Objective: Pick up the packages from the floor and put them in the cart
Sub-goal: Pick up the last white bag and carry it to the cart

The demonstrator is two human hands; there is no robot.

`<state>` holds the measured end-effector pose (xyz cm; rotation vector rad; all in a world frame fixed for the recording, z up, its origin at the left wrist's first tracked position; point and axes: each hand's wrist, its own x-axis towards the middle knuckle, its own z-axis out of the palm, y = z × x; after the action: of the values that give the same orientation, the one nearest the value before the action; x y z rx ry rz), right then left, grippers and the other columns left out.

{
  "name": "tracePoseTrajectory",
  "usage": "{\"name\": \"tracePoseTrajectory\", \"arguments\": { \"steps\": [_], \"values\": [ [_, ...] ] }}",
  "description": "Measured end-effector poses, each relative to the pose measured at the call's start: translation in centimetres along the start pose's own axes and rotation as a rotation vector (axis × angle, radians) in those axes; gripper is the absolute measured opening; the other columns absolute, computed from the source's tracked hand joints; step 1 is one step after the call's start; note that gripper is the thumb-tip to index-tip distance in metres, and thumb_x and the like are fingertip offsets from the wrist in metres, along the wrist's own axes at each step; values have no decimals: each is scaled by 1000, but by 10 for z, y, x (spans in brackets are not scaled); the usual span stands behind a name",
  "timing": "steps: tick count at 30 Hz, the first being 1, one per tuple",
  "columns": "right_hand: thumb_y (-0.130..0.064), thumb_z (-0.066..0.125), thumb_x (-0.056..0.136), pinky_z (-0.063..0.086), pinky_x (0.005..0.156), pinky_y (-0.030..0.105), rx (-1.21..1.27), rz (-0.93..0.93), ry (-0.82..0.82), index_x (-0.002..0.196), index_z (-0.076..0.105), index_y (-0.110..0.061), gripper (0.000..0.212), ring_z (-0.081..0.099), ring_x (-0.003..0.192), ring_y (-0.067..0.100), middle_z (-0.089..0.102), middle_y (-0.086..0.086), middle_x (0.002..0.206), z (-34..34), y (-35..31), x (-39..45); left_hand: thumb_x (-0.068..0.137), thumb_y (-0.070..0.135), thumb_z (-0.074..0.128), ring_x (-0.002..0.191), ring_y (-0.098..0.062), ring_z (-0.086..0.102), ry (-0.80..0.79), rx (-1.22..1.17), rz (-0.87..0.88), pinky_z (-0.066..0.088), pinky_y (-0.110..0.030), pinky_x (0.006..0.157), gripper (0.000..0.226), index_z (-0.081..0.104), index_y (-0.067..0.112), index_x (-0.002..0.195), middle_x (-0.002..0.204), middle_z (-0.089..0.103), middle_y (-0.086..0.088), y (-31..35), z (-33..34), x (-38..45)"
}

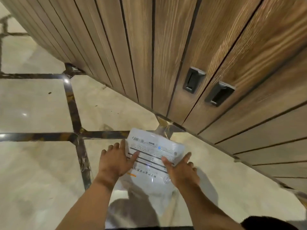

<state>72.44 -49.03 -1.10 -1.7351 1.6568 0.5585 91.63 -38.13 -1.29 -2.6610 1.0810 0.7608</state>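
The left hand [116,159] and the right hand [180,171] both grasped one white plastic mailer package [152,156], one on each long side, thumbs laid over the printed label face and fingers reaching round the edges toward the underside. The package sat directly between the two hands, tilted with its far end raised, and it looked to be lifted clear of the glossy marble floor [36,105], though the blur made the gap hard to judge. Below the wrists, nearer the person, a pale glossy shape lay under the arms; whether it was another package or a reflection could not be told.

Beyond the hands stood a wood-panelled wall [132,47] with two recessed dark pull handles [193,82] up and to the right of the right hand. Dark inlay strips [73,103] crossed the floor to the left of the left hand. No cart showed anywhere.

The step seemed to be carrying the package away to the cart. A soft mailer would sag, so it would be wise to keep both palms pressing inward with fingers supporting underneath, hold it level, and turn the body toward the cart before letting either hand go.
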Motion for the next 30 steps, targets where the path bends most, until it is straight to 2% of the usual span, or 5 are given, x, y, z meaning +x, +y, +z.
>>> {"name": "tracePoseTrajectory", "arguments": {
  "steps": [3, 8, 11, 18, 30],
  "values": [
    [-81, 53, 87, 45, 109, 43, 302, 33, -83, 164, 11, -8, 113, 53, 137, 36, 50, 18, 156, 19, 4, 16, 80, 91, 33, 122, -34, 61, -85, -437, -89, 46, -49, 104, 89, 30, 36, 151, 134, 66, -5, -5, 26, 11],
    [-53, 78, 86, 54, 59, 10, 791, 16, -101, 153, 35, -15, 88, 65, 104, 20, 65, 11, 137, 41, 9, 27, 81, 79, 59, 100, -26, 70, -94, -859, -143, 55, -44, 96, 72, 42, 39, 139, 112, 72, 2, 1, 32, 6],
    [-84, 76, 59, 65, 75, 32, 795, 34, -49, 148, 36, -22, 116, 70, 107, 25, 67, 9, 132, 37, 12, 21, 84, 69, 68, 98, -25, 72, -107, -916, -154, 59, -45, 95, 76, 38, 33, 143, 115, 72, 1, 10, 36, -3],
    [-84, 62, 78, 51, 105, 49, 600, 71, 110, 146, 45, -23, 93, 60, 120, 39, 61, 14, 128, -53, 40, -55, 66, 84, 69, 94, -9, 72, -99, -960, -127, 58, -35, 88, 81, 61, 31, 127, 110, 76, 13, 47, -19, -73],
    [-96, 56, 69, 53, 99, 48, 676, -110, 255, 148, 40, -37, 99, 65, 118, 29, 62, -1, 135, -314, 36, -363, 73, 81, 68, 92, -7, 75, -7, -1021, 28, 60, -38, 89, 63, 63, 37, 118, 106, 77, 14, 78, -322, -324]
  ]
}}
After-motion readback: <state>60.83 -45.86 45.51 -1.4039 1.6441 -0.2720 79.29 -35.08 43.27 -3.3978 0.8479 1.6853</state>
